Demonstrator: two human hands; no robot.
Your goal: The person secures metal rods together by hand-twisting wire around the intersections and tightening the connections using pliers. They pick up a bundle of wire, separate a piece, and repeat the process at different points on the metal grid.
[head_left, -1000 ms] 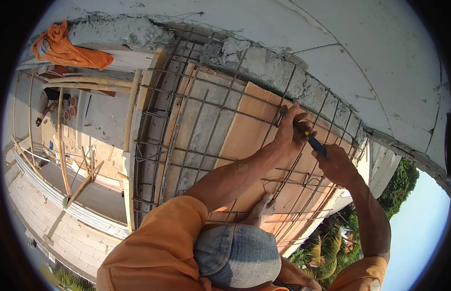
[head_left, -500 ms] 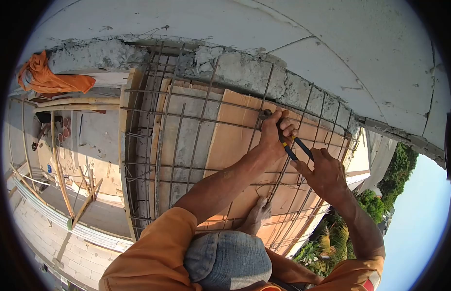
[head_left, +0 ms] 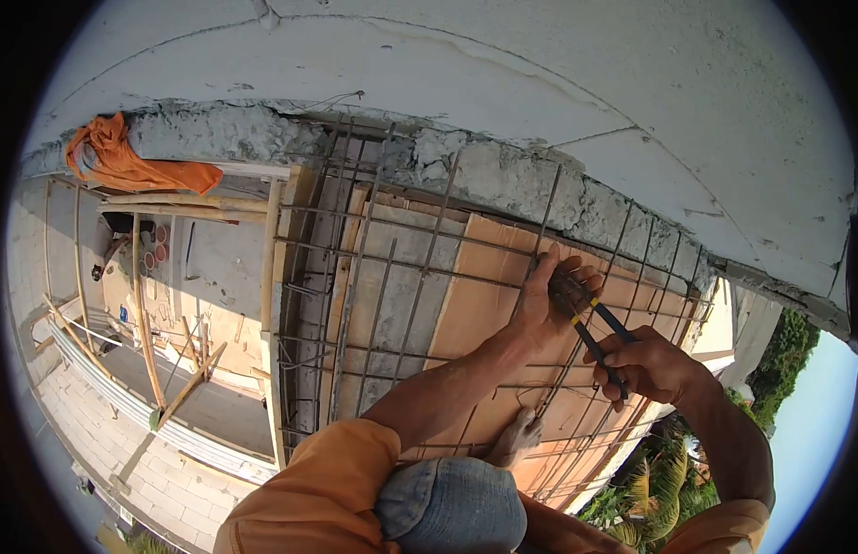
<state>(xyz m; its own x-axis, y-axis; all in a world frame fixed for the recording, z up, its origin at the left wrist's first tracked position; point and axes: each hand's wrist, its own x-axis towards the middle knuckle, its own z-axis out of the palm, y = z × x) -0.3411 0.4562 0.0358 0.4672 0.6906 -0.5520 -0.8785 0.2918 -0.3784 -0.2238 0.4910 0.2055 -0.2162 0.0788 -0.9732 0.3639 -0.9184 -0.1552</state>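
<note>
My left hand (head_left: 547, 297) is curled over a crossing of the steel rebar mesh (head_left: 392, 277), its fingers wrapped around the head of the pincers (head_left: 590, 323). The pincers have dark blue handles with a yellow mark. My right hand (head_left: 648, 366) is closed around those handles, just to the lower right of my left hand. The mesh lies over orange-brown plywood formwork (head_left: 480, 295). My bare foot (head_left: 521, 434) rests on the bars below my left forearm. My knee in blue jeans (head_left: 452, 503) is at the bottom.
A rough broken concrete edge (head_left: 484, 171) and a white wall (head_left: 540, 74) border the mesh at the top. An orange cloth (head_left: 133, 166) lies at the upper left. Far below on the left are bamboo props (head_left: 147, 332) and a person (head_left: 106, 254). Palm trees (head_left: 650, 499) are beyond the right edge.
My right hand has slid down the pincers and closed around both handles, moving lower right. My left hand stays on the same bar crossing. The view has shifted slightly.
</note>
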